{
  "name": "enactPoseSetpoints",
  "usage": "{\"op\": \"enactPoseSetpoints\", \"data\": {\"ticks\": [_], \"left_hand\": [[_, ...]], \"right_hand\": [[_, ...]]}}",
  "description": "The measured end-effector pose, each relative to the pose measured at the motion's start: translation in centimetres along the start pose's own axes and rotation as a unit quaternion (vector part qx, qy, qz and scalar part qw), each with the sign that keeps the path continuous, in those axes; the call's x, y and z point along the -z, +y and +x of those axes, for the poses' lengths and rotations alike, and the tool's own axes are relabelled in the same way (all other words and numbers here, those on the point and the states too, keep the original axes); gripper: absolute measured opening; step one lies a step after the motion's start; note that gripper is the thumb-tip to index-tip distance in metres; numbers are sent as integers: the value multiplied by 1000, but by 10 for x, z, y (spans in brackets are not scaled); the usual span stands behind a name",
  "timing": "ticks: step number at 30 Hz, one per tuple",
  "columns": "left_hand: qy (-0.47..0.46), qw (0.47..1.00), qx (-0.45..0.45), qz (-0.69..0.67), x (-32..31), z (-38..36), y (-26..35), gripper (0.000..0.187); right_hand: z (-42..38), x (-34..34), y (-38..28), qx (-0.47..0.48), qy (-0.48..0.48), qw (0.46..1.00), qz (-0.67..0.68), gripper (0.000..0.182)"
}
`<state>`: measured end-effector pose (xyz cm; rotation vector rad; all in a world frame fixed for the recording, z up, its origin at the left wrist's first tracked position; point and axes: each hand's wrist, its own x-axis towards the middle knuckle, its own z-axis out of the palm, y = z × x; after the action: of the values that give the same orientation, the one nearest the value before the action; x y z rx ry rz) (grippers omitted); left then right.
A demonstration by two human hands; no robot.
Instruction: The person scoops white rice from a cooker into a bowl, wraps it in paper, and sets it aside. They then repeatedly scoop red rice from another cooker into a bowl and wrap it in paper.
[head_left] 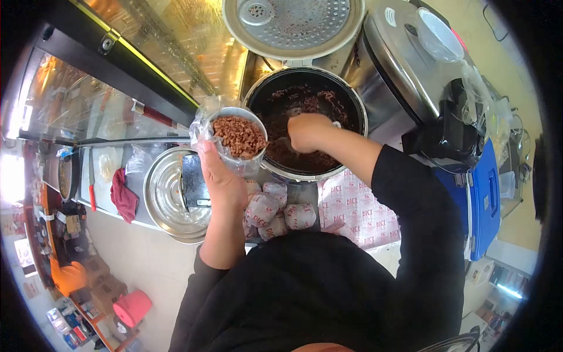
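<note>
My left hand [220,179] is wrapped around a bowl [240,110] lined with a clear plastic bag [205,114]. Reddish-brown cooked rice [239,136] fills it, and the bowl is tilted at the left rim of the cooker. Inside the black cooker pot [346,88], my right hand [309,132] is closed in a fist around a utensil with a pale handle tip [336,124]. Its working end is hard to make out. Dark rice [316,104] clings to the pot's bottom and sides. The cooker's perforated inner lid [305,26] stands open behind.
Several paper-wrapped bundles [262,209] and a stack of printed wrapping sheets [360,214] lie in front of the cooker. To the left are a steel basin [161,202], a red cloth [124,196] and a knife [92,196]. At right stands another steel cooker [393,70].
</note>
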<state>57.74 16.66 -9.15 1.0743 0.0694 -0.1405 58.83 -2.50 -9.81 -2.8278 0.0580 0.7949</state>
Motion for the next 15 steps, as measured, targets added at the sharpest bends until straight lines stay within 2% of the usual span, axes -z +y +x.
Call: {"op": "enactPoseSetpoints", "data": {"ticks": [3, 4, 7, 10, 13, 14, 15], "left_hand": [[-10, 1000, 1, -8, -2, 1, 0, 52], [-13, 1000, 0, -11, -3, 1, 1, 51], [-48, 998, 37, -27, -7, -2, 8, 50], [-71, 997, 37, 12, -14, 1, 5, 47], [-102, 992, 56, 49, -31, -2, 3, 43], [-109, 991, 69, 27, -42, -7, 3, 46], [-117, 990, 82, 4, -53, -11, 3, 49]], "right_hand": [[2, 11, 6, 19, -139, 990, 5, 27], [0, 8, 16, 137, -113, 984, -19, 30], [-37, 19, 35, 16, -44, 979, 196, 35], [-68, 37, 46, -33, 11, 957, 288, 37], [-101, 42, 33, -35, 248, 934, 254, 32], [-108, 37, 28, 13, 358, 926, 121, 35], [-113, 29, 16, 24, 399, 912, 94, 36]]}}
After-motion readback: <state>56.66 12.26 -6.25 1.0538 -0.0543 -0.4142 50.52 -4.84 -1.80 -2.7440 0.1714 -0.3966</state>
